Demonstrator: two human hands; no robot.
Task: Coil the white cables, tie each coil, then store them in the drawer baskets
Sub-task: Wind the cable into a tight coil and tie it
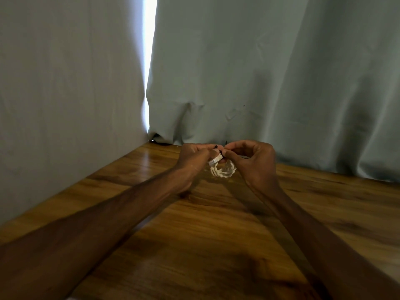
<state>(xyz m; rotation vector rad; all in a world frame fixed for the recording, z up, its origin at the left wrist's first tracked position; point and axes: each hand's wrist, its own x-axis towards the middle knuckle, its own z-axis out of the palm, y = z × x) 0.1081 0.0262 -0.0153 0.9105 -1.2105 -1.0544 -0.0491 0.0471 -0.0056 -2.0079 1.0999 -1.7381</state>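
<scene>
A small coil of white cable [225,171] hangs just above the wooden table [194,234], held between both hands near the far edge. My left hand [193,159] grips the top of the coil, where the strands are bunched. My right hand [253,159] pinches a thin dark tie [219,150] at that same spot, fingers curled. The lower loops of the coil show between the two wrists. No drawer or basket is in view.
Grey-green curtains [259,72] hang behind the table and along its left side, with a bright gap [149,61] between them. The table's left edge runs diagonally toward the near left corner.
</scene>
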